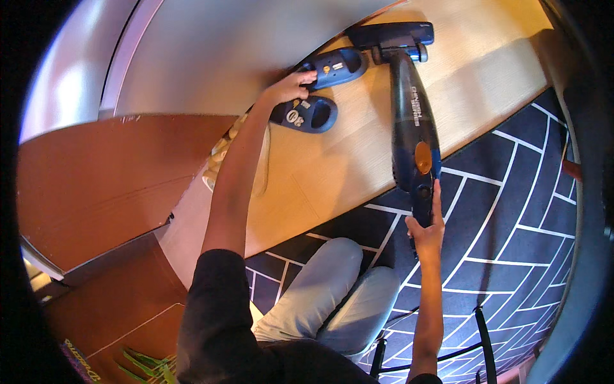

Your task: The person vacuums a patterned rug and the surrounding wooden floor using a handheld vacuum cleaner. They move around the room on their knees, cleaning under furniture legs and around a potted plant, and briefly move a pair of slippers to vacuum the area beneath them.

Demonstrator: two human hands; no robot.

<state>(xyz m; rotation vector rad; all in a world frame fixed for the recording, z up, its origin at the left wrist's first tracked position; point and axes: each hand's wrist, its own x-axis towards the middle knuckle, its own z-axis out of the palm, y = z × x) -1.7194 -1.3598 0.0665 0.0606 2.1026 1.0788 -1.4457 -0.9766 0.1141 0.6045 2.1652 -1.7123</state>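
My right hand [428, 230] grips the handle of a dark handheld vacuum cleaner [415, 115] with an orange oval button. Its floor head [395, 36] rests on the wood-look floor near the white panel. My left hand [290, 89] is at two dark slip-on shoes or slippers, its fingers on the near end of the upper one [336, 69]. The lower one [307, 114] lies just below that hand. Whether the left fingers grip the upper one is hard to tell.
A smooth white panel [192, 57] rises beyond the shoes. A tan, knobbly item [218, 161] lies partly behind my left forearm. A dark mat [484, 206] with white lines borders the wood-look floor. Black metal legs [485, 336] stand at lower right, leafy greenery [148, 367] at lower left.
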